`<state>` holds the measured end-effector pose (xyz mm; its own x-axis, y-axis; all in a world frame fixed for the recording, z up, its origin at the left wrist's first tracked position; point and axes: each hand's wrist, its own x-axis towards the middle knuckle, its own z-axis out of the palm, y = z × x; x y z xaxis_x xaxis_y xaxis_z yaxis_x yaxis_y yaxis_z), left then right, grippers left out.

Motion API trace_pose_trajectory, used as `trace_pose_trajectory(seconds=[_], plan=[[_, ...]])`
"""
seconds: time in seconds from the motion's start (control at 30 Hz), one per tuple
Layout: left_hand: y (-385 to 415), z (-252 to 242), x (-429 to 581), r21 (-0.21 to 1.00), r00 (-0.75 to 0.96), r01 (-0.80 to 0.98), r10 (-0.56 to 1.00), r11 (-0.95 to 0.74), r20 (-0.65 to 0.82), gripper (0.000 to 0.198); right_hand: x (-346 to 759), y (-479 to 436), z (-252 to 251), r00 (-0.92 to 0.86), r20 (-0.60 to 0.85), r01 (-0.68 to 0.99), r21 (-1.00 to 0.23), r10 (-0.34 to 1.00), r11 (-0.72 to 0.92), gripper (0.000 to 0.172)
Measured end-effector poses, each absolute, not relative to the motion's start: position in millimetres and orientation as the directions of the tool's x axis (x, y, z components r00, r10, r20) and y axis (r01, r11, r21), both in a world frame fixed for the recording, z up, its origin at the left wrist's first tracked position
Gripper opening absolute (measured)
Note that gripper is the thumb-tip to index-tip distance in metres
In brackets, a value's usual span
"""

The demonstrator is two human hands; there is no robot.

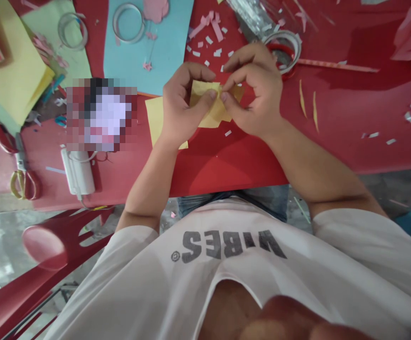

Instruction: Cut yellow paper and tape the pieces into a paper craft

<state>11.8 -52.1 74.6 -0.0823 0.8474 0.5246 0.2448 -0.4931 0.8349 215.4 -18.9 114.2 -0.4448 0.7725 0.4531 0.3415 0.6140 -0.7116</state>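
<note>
Left hand [184,106] and right hand [258,92], fingers [241,75] narrow, pinch yellow paper [212,115] above red table [226,170]; tape roll [298,47] beside right hand.

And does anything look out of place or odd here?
White paper scraps lie strewn over the red table, beyond the held yellow paper and off to its right, like uncollected cuttings. At left, a pixelated patch hides what is there.
</note>
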Motion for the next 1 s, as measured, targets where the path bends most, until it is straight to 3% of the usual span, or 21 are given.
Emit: trace_pose_trajectory(seconds=[0.17, 0.37, 0.5, 0.63, 0.73, 1.0], plan=[[-56.4, 82.8, 13.4, 0.848, -0.081, 0.225, 0.858, -0.480, 0.507, 0.043, 214.1, -21.4, 118.5, -0.439, 0.300, 0.461, -0.733, 0.847, 0.499, 0.009], [-50.4, 74.1, 12.2, 0.834, -0.077, 0.226, 0.844, -0.503, 0.530, 0.049, 213.2, -20.8, 117.7, -0.474, 0.345, 0.328, -0.784, 0.810, 0.526, 0.016], [-48.5, 69.7, 10.8, 0.840, -0.084, 0.212, 0.847, -0.500, 0.525, 0.056, 215.2, -19.6, 114.9, -0.483, 0.244, 0.381, -0.806, 0.841, 0.453, 0.023], [-42.5, 60.4, 5.7, 0.830, -0.060, 0.208, 0.840, -0.518, 0.540, 0.056, 216.8, -16.2, 110.1, -0.511, 0.294, 0.279, -0.832, 0.807, 0.480, 0.026], [-35.9, 51.2, 1.6, 0.767, -0.038, 0.197, 0.777, -0.611, 0.628, 0.060, 216.9, -15.1, 108.8, -0.516, 0.388, 0.179, -0.823, 0.764, 0.539, 0.023], [-50.4, 70.8, 12.9, 0.826, -0.080, 0.238, 0.838, -0.510, 0.540, 0.052, 213.6, -16.2, 109.5, -0.500, 0.410, 0.200, -0.803, 0.763, 0.562, 0.018]])
